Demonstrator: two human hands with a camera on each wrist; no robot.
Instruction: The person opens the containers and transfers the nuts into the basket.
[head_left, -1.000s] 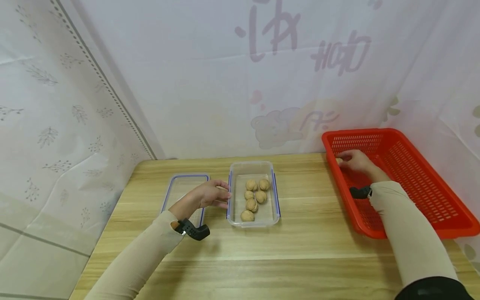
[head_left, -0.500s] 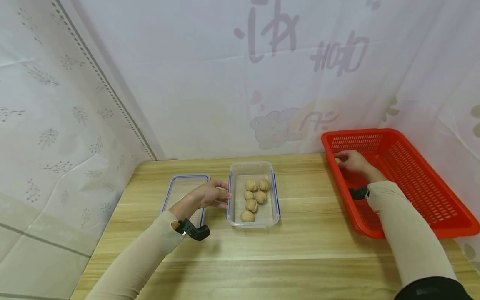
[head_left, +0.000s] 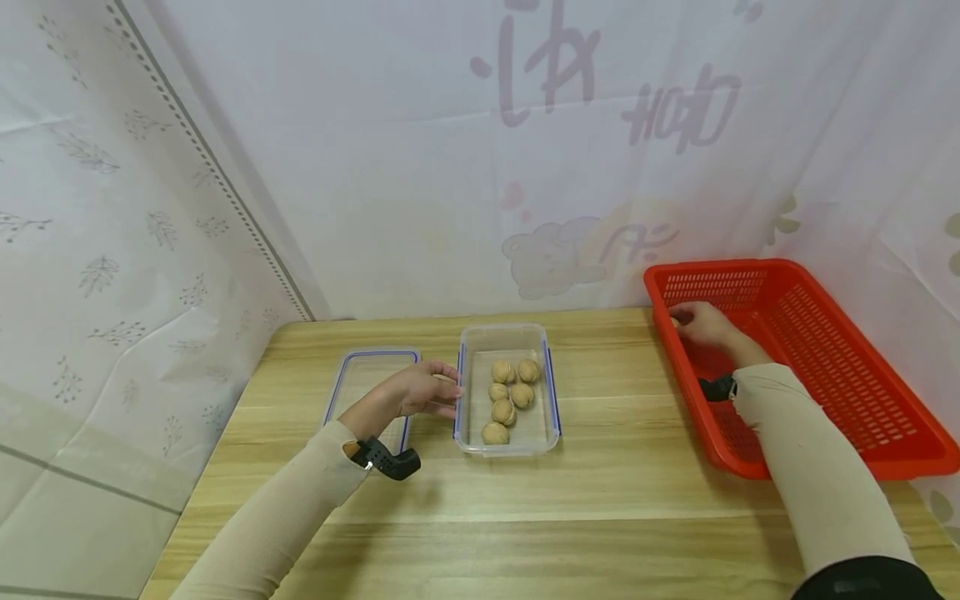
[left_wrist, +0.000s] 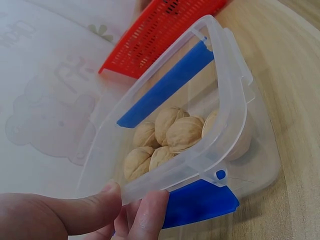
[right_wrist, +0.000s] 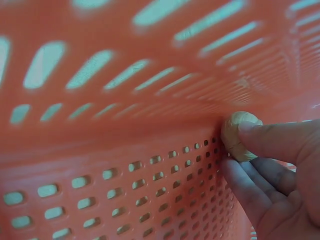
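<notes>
In the head view a clear plastic food container (head_left: 525, 437) with blue side latches stands on the table, several walnuts (head_left: 502, 410) lying in it. My left hand (head_left: 423, 389) is at its left side; the left wrist view has thumb and fingers (left_wrist: 156, 207) holding the edge by a blue latch (left_wrist: 200, 205). Far to the right, my right hand (head_left: 708, 323) reaches into a red plastic basket (head_left: 847, 350). Between its thumb and fingers it pinches one walnut (right_wrist: 235, 135), close to the basket's perforated surface in the right wrist view.
A clear lid (head_left: 367, 367) with a blue seal lies left of the container, partly behind the left hand and forearm. The wooden table (head_left: 600, 500) ends at a printed curtain (head_left: 420, 208) at the back. The basket's high walls surround the right hand.
Very little differs. The right hand has shifted slightly within the basket, and less of its walnut shows in the head view. The left hand and container stay put.
</notes>
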